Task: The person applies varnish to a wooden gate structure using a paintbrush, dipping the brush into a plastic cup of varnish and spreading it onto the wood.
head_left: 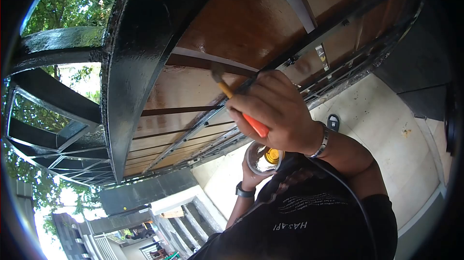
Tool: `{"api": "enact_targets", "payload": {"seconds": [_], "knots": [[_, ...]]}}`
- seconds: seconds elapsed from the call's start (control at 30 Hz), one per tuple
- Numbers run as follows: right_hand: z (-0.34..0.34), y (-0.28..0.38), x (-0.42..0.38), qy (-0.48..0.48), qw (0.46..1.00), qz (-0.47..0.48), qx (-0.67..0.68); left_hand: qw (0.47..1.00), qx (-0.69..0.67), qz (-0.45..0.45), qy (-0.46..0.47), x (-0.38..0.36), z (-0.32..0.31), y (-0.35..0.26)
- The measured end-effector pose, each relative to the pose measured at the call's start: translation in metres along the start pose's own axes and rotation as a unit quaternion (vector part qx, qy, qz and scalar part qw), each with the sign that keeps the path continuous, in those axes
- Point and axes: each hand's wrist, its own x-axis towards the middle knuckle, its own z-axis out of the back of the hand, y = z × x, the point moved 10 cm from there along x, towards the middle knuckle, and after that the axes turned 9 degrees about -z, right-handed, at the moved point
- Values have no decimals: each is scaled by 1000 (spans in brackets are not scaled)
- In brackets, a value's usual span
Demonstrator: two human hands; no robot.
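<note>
My right hand (275,108), a bracelet at its wrist, is closed around a paintbrush (256,125) with an orange-red handle. The dark bristles point up and left, overlapping the brown slats of a large gate (227,23) with a black metal frame. Lower down, my left hand (249,178), with a dark watch on the wrist, grips a clear plastic cup (261,166). Something amber-yellow shows inside the cup. My right hand partly overlaps the cup's upper side, and most of my left fingers are hidden behind it.
The gate's thick black frame (140,57) runs along the left, with curved metal bars (53,105) beyond it. Pale floor tiles (382,125) lie below, where a dark sandal (333,122) shows. Steps (188,226) stand at the lower left. A cable crosses my black shirt.
</note>
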Motion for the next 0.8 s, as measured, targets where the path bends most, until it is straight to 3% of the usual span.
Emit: {"api": "enact_targets", "payload": {"seconds": [0.1,0.33,0.43,0.57,0.67,0.8], "knots": [[5,12,4,-73,996,49,26,1000,-5,-22,-5,0,-3,-4],[5,29,-8,-131,983,129,5,1000,12,-22,0,-8,2,8],[12,31,-15,-161,975,155,5,998,42,15,36,-10,-5,15],[-1,-3,-8,-81,993,64,60,999,5,-23,25,-4,-11,4],[5,-29,-18,-89,996,-11,-1,999,-17,-25,29,-3,-12,7],[5,-49,-32,-16,993,-84,-81,999,-20,-33,31,-3,-8,15]]}}
